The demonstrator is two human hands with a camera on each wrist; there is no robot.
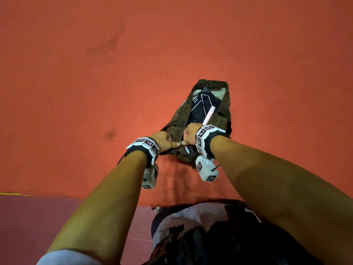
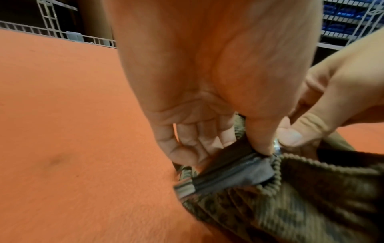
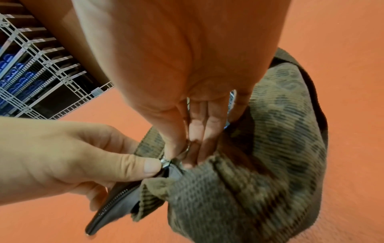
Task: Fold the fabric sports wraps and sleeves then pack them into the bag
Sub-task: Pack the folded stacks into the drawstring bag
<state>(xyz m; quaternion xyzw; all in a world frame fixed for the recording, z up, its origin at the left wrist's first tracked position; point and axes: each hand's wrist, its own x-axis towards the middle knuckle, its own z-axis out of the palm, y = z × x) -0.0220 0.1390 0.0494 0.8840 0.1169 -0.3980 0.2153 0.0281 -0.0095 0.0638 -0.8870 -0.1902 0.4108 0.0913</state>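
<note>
An olive patterned bag (image 1: 221, 119) lies on the orange table, its mouth gaping at the far end. Inside it show folded black patterned wraps (image 1: 202, 106) and a pale stick-like item (image 1: 209, 115). My left hand (image 1: 172, 144) pinches the dark zipper end (image 2: 226, 169) at the bag's near corner, thumb on top. My right hand (image 1: 186, 142) pinches the metal zipper pull (image 3: 165, 162) right beside the left thumb (image 3: 145, 166). Both hands touch at the near end of the bag (image 3: 270, 148).
The orange cloth (image 1: 95, 92) covers the whole table, with its front edge (image 1: 76, 196) near my body. Wire shelving with blue items (image 2: 343, 16) stands beyond the table. My own dark and white clothing (image 1: 210, 236) fills the bottom of the head view.
</note>
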